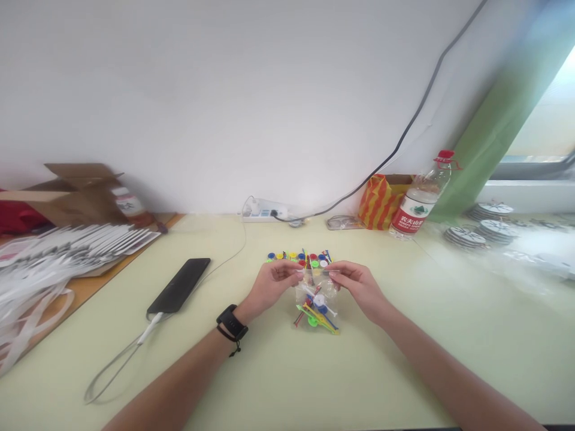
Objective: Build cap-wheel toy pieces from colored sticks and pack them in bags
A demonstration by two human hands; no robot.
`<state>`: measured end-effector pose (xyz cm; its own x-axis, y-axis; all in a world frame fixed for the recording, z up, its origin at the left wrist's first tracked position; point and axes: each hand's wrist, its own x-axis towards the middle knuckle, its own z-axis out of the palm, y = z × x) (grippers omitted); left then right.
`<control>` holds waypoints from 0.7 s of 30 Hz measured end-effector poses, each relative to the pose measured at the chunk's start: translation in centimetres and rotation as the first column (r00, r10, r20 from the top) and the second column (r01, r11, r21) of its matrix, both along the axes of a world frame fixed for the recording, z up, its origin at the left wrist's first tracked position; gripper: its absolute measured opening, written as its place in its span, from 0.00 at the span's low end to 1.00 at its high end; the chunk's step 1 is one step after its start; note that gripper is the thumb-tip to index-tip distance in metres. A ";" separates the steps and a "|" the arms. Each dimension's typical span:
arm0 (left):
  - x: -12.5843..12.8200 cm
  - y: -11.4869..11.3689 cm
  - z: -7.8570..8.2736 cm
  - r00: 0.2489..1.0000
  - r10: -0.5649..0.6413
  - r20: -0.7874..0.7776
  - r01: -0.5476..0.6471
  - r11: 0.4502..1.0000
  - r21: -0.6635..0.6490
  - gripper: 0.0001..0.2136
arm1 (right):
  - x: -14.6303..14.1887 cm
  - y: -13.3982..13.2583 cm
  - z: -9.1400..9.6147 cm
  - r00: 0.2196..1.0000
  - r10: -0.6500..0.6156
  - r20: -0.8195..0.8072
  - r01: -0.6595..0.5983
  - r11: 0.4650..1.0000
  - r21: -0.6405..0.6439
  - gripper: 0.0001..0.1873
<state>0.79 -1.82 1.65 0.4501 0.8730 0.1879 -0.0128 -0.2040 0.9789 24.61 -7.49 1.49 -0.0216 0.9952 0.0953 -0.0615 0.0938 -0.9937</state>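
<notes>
My left hand (272, 286) and my right hand (357, 286) both pinch the top edge of a small clear plastic bag (317, 306), one hand at each upper corner. The bag hangs down to the pale green table (287, 377) and holds several coloured plastic sticks and small discs. Just behind the bag lies a row of loose coloured plastic pieces (299, 257). A black band sits on my left wrist (231, 324).
A black phone (179, 285) with a white cable lies to the left. A stack of white packets (54, 257) and a cardboard box (81, 191) stand far left. At the back are a power strip (265, 211), an orange striped bag (378, 202) and a water bottle (420, 200).
</notes>
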 end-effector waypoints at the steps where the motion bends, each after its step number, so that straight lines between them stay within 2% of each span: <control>1: 0.0 0.1 0.0 1.000 0.001 0.002 -0.001 1.000 -0.001 0.12 | 0.1 0.1 -0.2 1.000 0.003 -0.008 -0.003 1.000 -0.004 0.16; 6: -0.1 0.2 0.1 0.999 0.019 0.036 -0.019 1.000 0.004 0.10 | 0.5 0.6 -1.2 0.998 0.012 -0.059 -0.014 0.999 -0.031 0.14; 9: -0.2 0.1 0.1 0.999 0.024 0.043 -0.024 1.000 -0.003 0.09 | 0.5 0.5 -1.0 0.998 0.020 -0.054 -0.021 1.000 -0.008 0.12; 14: -0.3 -0.1 -0.2 1.000 0.007 0.026 -0.006 1.000 -0.012 0.10 | 0.1 0.1 -0.4 0.998 -0.008 0.055 0.005 0.998 0.058 0.14; 18: -0.2 0.1 -0.6 0.999 0.036 0.004 -0.037 0.997 0.062 0.13 | -0.1 0.1 -0.6 0.994 -0.024 0.108 0.013 0.995 0.103 0.21; 21: -0.2 0.4 -0.9 0.997 0.042 -0.067 -0.035 0.994 0.105 0.17 | -0.1 0.3 -0.9 0.987 -0.035 0.159 0.018 0.994 0.110 0.20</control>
<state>0.63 -1.44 0.76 0.4314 0.8674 0.2478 0.0639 -0.3034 0.9507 24.47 -7.16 0.62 -0.0192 0.9798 0.1991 0.1022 0.2000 -0.9744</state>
